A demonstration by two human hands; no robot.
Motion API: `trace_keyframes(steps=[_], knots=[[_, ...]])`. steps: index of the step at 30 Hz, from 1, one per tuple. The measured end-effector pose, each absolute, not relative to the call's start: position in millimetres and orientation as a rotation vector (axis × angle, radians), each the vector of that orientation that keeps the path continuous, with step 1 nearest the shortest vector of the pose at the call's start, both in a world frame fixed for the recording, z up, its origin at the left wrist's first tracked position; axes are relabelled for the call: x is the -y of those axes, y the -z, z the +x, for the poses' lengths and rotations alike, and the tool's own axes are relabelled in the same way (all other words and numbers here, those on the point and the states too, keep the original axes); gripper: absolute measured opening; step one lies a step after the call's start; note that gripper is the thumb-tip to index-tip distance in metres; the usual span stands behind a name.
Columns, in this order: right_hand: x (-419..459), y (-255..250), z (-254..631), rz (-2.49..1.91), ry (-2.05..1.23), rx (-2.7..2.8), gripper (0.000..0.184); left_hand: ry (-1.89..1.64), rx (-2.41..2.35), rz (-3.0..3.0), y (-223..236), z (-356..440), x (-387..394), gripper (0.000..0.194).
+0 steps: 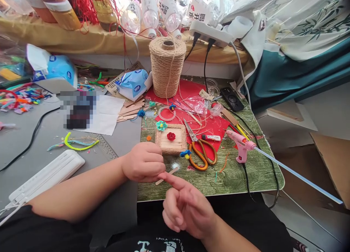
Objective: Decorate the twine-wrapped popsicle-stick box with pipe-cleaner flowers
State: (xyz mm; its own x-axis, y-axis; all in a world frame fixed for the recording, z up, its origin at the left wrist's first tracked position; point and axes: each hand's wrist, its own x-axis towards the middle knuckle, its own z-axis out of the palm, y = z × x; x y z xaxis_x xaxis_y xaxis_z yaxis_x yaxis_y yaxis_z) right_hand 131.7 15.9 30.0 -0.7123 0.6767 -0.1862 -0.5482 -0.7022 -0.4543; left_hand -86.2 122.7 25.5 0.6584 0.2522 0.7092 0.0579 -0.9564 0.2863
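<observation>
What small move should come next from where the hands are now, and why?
Probably draw the right hand back a little from the closed left hand: its extended index finger appears to touch it, and the small frame with the red rose lies just beyond the left hand, so parting them would likely free both.

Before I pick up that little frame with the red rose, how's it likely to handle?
The frame will probably feel stiff and light, since it looks built from thin wooden strips. Its rope-like edging looks rough, so it likely won't slip much. The teal flower could bend or snag, because it juts past the corner.
</observation>
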Motion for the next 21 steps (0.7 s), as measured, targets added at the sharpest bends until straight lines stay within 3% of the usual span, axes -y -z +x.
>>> trace_keyframes(steps=[6, 11, 15, 19, 21], knots=[[-16.5, -26.3, 149.8, -0.445, -2.371, 0.429, 0.068, -1.083, -0.163, 2.783, -27.0, -87.1, -124.1, 0.012], [-18.4, -11.2, 156.8, -0.428, -2.24, 0.528, 0.029, -1.23, -0.374, 2.644, -18.0, -93.4, -130.5, 0.012], [-29.7, 7.1, 167.1, -0.638, -2.131, 0.76, 0.027, -1.27, -0.432, 2.652, -12.1, -93.5, -134.5, 0.028], [-36.2, 28.6, 171.4, -0.825, -2.151, 0.886, 0.022, -1.388, -0.567, 2.564, -13.6, -90.7, -135.2, 0.008], [-37.0, 32.9, 169.9, -0.838, -2.157, 0.844, 0.022, -1.451, -0.631, 2.575, -21.9, -93.6, -133.3, 0.008]])
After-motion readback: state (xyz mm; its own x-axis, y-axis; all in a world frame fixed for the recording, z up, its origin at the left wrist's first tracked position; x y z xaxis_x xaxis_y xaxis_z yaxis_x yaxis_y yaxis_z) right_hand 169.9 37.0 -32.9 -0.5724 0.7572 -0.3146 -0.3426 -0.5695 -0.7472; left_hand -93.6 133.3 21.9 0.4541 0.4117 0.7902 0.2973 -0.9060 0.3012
